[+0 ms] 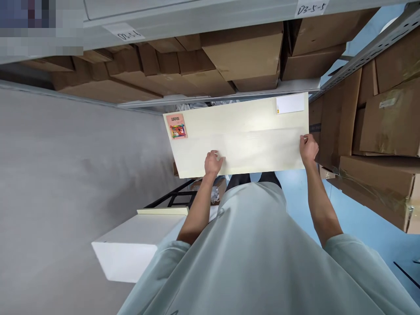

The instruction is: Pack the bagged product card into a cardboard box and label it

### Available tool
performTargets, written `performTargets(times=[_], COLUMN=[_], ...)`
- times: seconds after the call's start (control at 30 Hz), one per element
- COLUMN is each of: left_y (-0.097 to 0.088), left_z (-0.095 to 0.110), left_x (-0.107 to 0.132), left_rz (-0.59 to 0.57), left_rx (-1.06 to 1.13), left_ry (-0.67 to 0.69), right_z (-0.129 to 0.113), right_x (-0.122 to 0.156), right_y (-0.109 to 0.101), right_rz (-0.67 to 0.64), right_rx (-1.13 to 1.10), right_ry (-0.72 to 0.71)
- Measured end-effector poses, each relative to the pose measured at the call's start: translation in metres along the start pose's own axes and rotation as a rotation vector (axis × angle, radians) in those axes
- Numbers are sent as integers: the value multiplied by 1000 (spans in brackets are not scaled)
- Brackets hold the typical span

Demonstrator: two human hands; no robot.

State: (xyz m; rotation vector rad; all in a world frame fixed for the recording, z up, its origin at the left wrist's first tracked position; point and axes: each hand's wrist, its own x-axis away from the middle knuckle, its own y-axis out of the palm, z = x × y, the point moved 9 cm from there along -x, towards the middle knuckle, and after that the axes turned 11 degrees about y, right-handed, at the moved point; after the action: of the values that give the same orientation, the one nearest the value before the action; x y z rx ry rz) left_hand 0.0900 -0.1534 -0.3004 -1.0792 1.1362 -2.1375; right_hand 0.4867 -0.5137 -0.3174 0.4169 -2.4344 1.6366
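Lying mid-frame on cream tabletop [229, 119], translucent sheet [262, 149]; right hand [309, 149] pinching its right end, fingers closed; left hand [213, 163] at left end, fingers bent, cannot tell grip; orange booklet [177, 126] left of frame's centre; cardboard boxes [246, 50] along top.

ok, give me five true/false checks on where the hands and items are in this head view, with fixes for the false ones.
1. The pink booklet lies near the pale table's far left corner. True.
2. The left hand is on the pink booklet. False: it is over the table's near part, apart from the booklet.
3. The right hand is at the table's right end. True.
4. The white rectangular item touches the booklet. False: it lies near the far right corner.
5. Cardboard boxes sit in the shelving beyond the table. True.
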Motion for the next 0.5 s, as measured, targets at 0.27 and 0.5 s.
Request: performTargets(times=[0.27,0.5], left_y=[22,18], left_z=[-17,-31], left_x=[-2,-10], left_rz=[-33,-17], left_rx=[59,298], left_ry=[76,79], right_z=[-80,-239], right_x=[69,194], right_y=[20,115], right_rz=[-44,-490], right_rx=[-77,-158], right_ry=[-187,-410])
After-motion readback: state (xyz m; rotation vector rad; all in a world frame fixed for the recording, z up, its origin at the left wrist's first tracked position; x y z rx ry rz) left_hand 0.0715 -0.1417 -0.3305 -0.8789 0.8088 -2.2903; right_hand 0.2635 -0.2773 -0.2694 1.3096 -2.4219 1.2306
